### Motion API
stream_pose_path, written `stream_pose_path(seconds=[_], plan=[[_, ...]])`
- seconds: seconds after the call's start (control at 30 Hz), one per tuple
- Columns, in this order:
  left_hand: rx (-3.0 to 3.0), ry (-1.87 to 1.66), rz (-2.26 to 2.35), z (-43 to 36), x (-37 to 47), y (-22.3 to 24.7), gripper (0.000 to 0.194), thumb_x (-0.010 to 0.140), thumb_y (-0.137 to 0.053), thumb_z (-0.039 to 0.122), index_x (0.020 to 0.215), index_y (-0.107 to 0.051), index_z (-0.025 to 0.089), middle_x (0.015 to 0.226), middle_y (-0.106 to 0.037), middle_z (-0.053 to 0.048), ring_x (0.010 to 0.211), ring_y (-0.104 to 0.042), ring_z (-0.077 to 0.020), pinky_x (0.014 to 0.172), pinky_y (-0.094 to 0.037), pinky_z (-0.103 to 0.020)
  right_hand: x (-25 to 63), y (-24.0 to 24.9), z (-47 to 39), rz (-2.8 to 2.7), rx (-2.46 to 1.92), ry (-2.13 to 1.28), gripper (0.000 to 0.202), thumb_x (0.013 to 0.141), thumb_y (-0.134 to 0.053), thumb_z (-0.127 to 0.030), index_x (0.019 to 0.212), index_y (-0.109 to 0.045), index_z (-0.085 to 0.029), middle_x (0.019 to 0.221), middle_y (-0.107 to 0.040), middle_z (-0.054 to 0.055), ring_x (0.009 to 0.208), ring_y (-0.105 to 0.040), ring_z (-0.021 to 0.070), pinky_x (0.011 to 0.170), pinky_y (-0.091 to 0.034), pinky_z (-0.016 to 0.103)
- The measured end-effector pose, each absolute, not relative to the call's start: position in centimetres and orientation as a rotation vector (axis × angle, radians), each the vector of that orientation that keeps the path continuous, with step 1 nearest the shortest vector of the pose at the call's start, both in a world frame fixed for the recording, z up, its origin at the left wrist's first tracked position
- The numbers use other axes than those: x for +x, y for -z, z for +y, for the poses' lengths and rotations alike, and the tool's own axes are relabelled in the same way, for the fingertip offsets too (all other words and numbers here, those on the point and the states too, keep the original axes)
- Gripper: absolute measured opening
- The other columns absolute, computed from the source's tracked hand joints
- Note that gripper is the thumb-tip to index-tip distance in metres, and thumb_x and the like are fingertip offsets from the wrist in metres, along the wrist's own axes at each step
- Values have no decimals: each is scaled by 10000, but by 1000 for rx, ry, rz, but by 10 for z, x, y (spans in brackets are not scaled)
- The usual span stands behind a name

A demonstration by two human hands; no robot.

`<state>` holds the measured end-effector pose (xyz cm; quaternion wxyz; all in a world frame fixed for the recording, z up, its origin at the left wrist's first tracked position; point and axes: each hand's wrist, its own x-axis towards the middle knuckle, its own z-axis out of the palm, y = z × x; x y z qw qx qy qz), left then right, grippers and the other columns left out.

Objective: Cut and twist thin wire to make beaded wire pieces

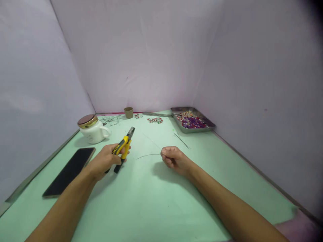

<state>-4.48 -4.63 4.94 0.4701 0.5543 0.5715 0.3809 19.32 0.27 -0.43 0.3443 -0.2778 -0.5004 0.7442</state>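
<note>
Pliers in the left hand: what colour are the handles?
The handles are yellow and black; best seen in the head view.

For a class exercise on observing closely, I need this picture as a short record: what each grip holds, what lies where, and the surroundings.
Left grip: holds yellow-and-black pliers, head pointing away from the person
Right grip: pinches thin wire, two strands reaching leftward
Left side: dark phone lying flat; white lidded mug beyond it
Right side: metal tray holding multicoloured beads
Far edge: small brown cup, with loose beads to its right
Surface: pale green tabletop
Surroundings: pale walls on three sides
</note>
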Motion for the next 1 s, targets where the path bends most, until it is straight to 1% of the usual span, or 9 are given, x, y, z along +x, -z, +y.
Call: stream_pose_path(seconds=[0.17,0.37,0.5,0.7,0.9,1.0], plan=[[1483,-838,1368,-49,-39,-50,208,457,-406,51,618,-403,182,870,-530,-32,834,-496,-213,708,-375,-339,190,5,2,-1231,-688,-1985,196,664,-556,-263,522,-492,-144,343,-359,-67,318,-234,33,335,-127,187],[1505,-813,1339,-48,-40,-49,216,449,-385,46,613,-391,186,791,-490,0,686,-459,-152,658,-351,-302,189,1,0,-1234,-678,-1949,224,662,-555,-272,497,-465,-149,340,-348,-66,319,-229,34,345,-133,192],[1515,-793,1321,-48,-40,-47,215,459,-386,43,619,-389,186,711,-462,14,660,-435,-143,603,-322,-271,188,1,-1,-1224,-673,-1941,222,662,-555,-275,503,-466,-149,351,-345,-66,323,-236,35,349,-131,194],[1560,-757,1311,-50,-35,-46,216,455,-380,37,613,-368,184,681,-437,27,603,-375,-113,504,-245,-229,188,4,-1,-1229,-650,-1964,217,672,-551,-276,515,-472,-149,360,-348,-65,323,-240,35,348,-128,196],[1593,-739,1388,-51,-36,-47,194,470,-389,53,610,-365,184,682,-444,21,588,-369,-110,496,-253,-230,188,5,-2,-1258,-643,-1971,229,683,-549,-276,510,-478,-145,353,-356,-62,324,-243,37,349,-143,196],[1588,-739,1397,-50,-37,-46,180,486,-396,61,618,-388,184,646,-429,25,576,-379,-115,496,-262,-236,187,4,-3,-1256,-649,-1969,230,682,-552,-276,508,-476,-146,353,-361,-63,324,-246,37,349,-149,196]])
